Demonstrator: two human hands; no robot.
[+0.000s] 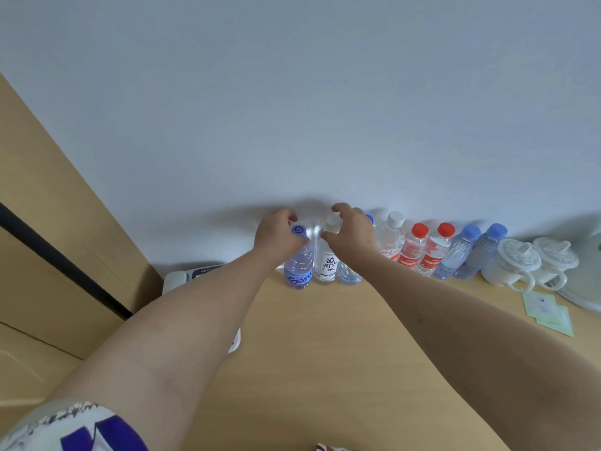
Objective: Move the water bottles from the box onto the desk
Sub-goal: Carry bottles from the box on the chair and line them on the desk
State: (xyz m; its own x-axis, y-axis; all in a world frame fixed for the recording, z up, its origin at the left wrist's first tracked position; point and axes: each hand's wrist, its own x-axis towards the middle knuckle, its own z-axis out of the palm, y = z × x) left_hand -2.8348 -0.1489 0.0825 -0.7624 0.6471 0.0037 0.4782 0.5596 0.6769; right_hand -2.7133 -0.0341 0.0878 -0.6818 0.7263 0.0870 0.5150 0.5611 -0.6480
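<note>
The left hand (pixel 276 236) gripped the neck of a blue-labelled bottle (pixel 298 271) standing on the tabletop (pixel 309 353) by the wall. The right hand (pixel 349 236) curled over a white-labelled bottle (pixel 327 265) just beside it (seven more bottles lined up rightward).

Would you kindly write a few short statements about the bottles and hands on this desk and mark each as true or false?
1. The left hand grips the top of the blue-labelled bottle. True.
2. The two red-capped bottles lie on their sides. False: they stand upright in the row along the wall.
3. The right hand is at the top of the white-labelled bottle. True.
4. The two white lidded cups stand at the left end of the row. False: they stand at its right end, past the blue-capped bottles.
5. All the bottles stand on the wooden desk. True.
</note>
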